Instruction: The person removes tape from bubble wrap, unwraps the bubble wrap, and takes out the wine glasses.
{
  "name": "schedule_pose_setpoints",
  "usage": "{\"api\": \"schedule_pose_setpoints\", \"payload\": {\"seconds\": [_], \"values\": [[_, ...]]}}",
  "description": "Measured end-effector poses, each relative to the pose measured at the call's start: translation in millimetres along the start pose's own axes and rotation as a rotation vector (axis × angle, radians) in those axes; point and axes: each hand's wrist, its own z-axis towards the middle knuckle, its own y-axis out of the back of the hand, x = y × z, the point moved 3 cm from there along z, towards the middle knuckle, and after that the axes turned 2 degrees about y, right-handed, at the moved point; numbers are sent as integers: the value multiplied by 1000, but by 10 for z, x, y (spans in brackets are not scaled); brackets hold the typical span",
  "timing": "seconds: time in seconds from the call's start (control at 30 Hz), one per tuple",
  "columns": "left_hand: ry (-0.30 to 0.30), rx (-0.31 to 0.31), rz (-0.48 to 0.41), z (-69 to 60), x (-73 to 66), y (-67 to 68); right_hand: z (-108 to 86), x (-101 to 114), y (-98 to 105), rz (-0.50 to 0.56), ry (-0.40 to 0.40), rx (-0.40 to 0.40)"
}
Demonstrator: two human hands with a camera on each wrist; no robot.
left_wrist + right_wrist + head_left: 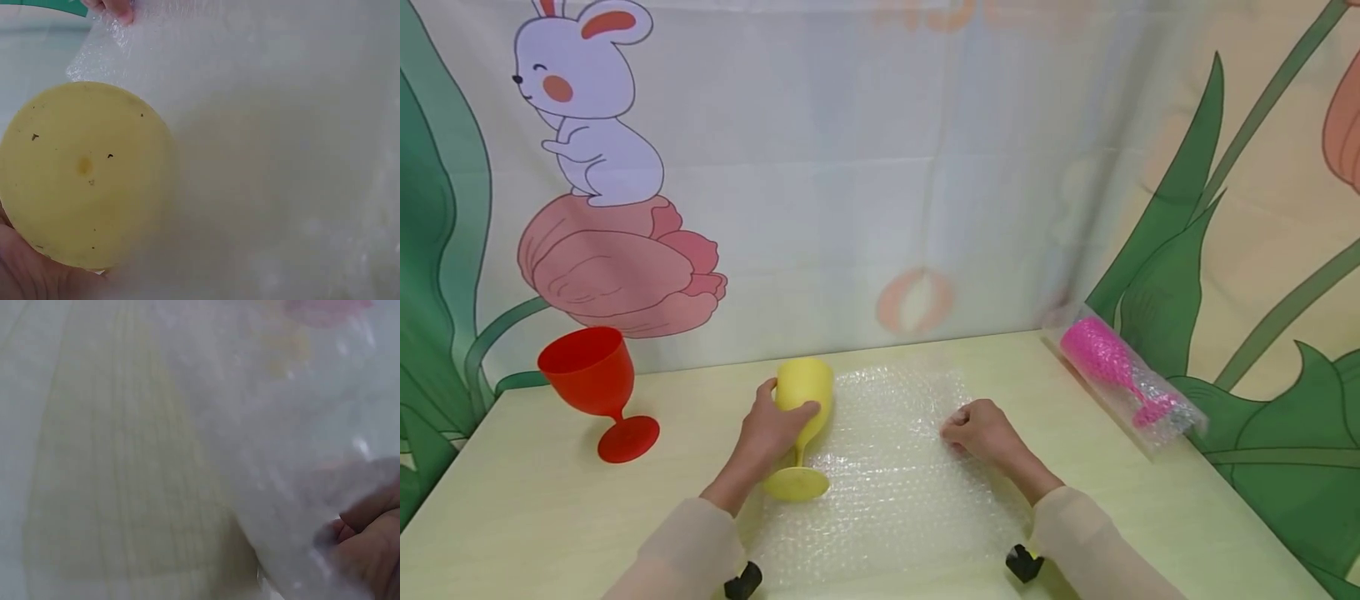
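A yellow goblet (806, 392) is gripped round its bowl by my left hand (769, 429), thumb on the near side. Its round base (84, 175) faces the camera in the left wrist view, marked with small dark specks. A sheet of clear bubble wrap (880, 492) spreads beside and under the goblet. At the sheet's right edge, my right hand (981, 429) pinches the wrap between thumb and fingers. In the right wrist view the right hand (372, 547) shows at the lower right, with the blurred wrap (250, 425) raised off the table.
A red goblet (591, 375) stands upright on the left of the pale table (490, 492). On the right lies a pink goblet (1105, 354) inside a clear bubble-wrap sleeve (1176, 408). A printed cloth (820, 183) with a rabbit hangs behind the table.
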Motion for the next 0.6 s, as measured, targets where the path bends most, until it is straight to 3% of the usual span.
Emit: {"api": "schedule_pose_setpoints", "payload": {"seconds": [0.13,0.37,0.6], "values": [[2,-13,26,0,-17,-18,-7,28,-3,-60,22,-40],[-24,-77,119,9,-26,5,-24,97,-53,-229,138,-121],[-47,-112,124,-18,-4,14,-72,94,-47,-318,63,-179]]}}
